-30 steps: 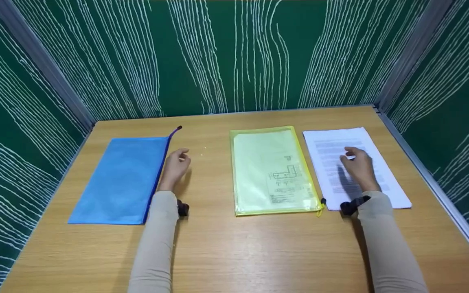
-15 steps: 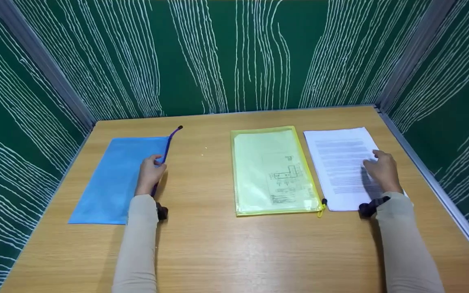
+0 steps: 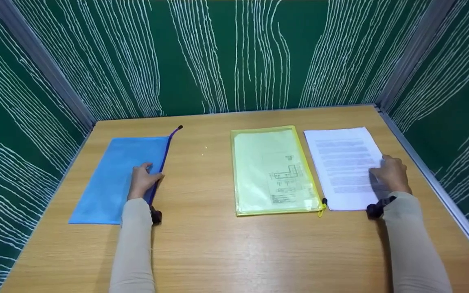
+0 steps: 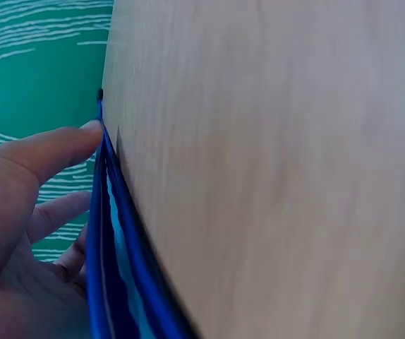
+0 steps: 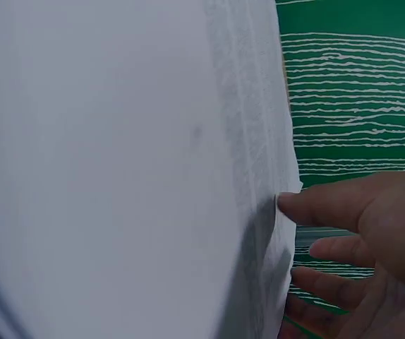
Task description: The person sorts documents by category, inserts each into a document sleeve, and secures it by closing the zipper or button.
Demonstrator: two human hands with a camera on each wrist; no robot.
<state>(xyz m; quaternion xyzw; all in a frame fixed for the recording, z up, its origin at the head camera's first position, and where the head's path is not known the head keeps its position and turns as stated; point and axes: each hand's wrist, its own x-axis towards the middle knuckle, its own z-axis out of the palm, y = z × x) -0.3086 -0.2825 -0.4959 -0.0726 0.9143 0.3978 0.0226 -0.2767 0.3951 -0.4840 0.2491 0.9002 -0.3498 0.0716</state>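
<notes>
A blue zip document pouch [image 3: 112, 175] lies at the left of the table. My left hand [image 3: 141, 181] is over its zip edge, the thumb touching the purple-blue zip strip [image 4: 98, 212], the other fingers loosely spread. In the left wrist view the pouch's mouth is parted, showing lighter blue inside. At the right lies a stack of printed paper [image 3: 340, 162]. My right hand [image 3: 393, 175] is at its right edge; the thumb [image 5: 315, 201] touches the sheets' margin, while the fingers extend beyond the edge. The fingertips' contact with the paper's side is unclear.
A yellow zip pouch [image 3: 259, 162] with papers inside lies between the blue pouch and the stack, close to the stack. Green partition walls [image 3: 193, 57] with white lines enclose the back and sides of the wooden table [image 3: 259, 252].
My left hand has moved left and nearer onto the blue pouch's zip edge. My right hand has moved right across the paper to its right edge. The pouches and paper stay in place.
</notes>
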